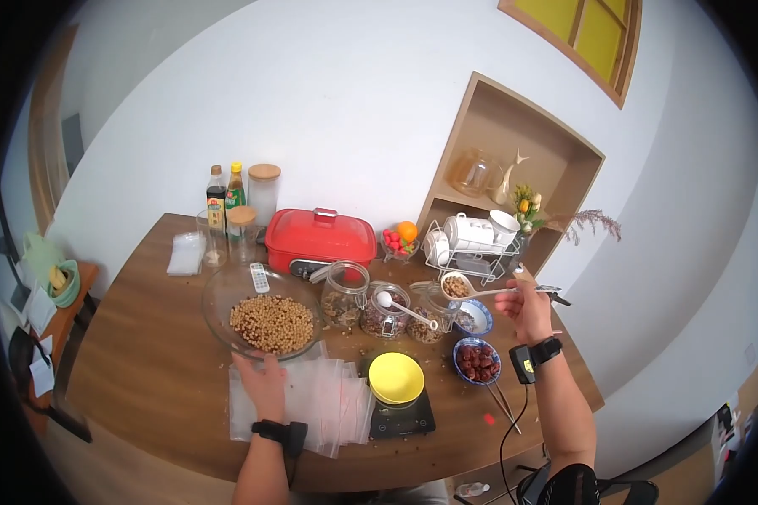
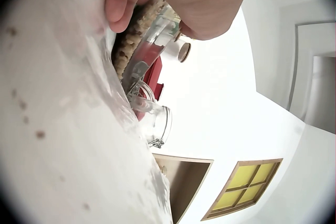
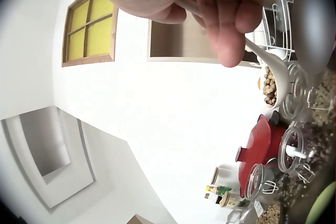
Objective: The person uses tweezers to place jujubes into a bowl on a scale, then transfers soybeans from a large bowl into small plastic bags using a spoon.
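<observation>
My right hand (image 1: 526,313) grips the handle of a long white spoon (image 3: 283,79), raised over the right side of the table. Pale and brown beans (image 1: 456,288) fill its bowl, which hangs above the open jars. My left hand (image 1: 264,387) rests at the near edge of a wide glass bowl (image 1: 213,324), fingertips right at the rim, over clear plastic bags (image 1: 312,408). A heap of similar beans (image 1: 271,325) lies in that bowl. A yellow bowl (image 1: 396,377) stands on a black kitchen scale (image 1: 403,419) between the hands.
Several open glass jars (image 1: 345,295) stand mid-table, one with a small white spoon (image 1: 407,310). A blue-rimmed bowl (image 1: 477,362) of dark red dates and chopsticks (image 1: 505,408) lie at right. Behind are a red electric cooker (image 1: 322,240), bottles (image 1: 216,198) and a cup rack (image 1: 476,244).
</observation>
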Demonstrator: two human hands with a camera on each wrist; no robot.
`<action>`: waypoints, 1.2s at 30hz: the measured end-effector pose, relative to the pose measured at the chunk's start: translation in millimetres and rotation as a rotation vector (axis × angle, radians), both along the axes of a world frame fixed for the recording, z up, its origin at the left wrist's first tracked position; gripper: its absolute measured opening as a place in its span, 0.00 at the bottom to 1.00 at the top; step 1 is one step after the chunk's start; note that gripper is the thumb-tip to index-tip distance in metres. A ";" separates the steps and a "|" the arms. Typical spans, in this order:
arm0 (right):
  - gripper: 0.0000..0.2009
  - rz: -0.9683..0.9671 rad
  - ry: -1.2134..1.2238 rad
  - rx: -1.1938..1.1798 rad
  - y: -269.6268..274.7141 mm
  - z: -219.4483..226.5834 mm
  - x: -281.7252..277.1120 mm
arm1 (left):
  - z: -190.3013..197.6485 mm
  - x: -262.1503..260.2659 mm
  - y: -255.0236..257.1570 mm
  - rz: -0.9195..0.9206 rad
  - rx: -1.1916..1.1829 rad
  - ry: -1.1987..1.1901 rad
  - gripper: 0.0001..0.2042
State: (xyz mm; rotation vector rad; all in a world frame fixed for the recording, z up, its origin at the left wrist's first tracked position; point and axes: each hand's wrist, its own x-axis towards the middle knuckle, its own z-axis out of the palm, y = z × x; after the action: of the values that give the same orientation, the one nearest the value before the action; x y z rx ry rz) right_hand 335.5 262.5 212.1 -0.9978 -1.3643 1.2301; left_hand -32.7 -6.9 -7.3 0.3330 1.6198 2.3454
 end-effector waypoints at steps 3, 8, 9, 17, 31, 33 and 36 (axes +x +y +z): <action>0.16 -0.018 -0.014 0.015 -0.2 -3.2 -1.8 | -2.6 -1.6 0.7 0.011 0.002 0.021 0.39; 0.15 -0.012 -0.062 0.086 3.6 -15.8 -8.9 | -3.3 -2.0 1.0 0.020 -0.004 0.054 0.39; 0.15 -0.009 -0.073 0.098 3.4 -18.1 -10.8 | -4.1 -2.4 1.2 0.021 -0.014 0.055 0.39; 0.13 0.046 -0.081 0.124 2.0 -34.8 -20.8 | -7.5 -3.3 1.6 0.004 0.009 0.028 0.40; 0.13 0.084 -0.105 0.109 0.2 -45.4 -22.9 | -7.2 -3.3 0.0 -0.016 -0.002 0.029 0.41; 0.12 0.103 -0.133 0.136 1.0 -47.9 -23.5 | -4.2 -2.1 -0.5 -0.016 -0.001 0.027 0.41; 0.12 0.117 -0.159 0.180 -0.7 -51.3 -24.5 | -6.4 -2.7 -0.4 -0.016 0.015 0.027 0.41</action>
State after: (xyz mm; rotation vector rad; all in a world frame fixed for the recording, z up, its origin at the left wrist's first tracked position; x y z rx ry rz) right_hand 310.9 261.9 160.8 -0.9151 -1.6471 1.1086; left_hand -35.5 -7.3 -13.7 0.3803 1.6067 2.3520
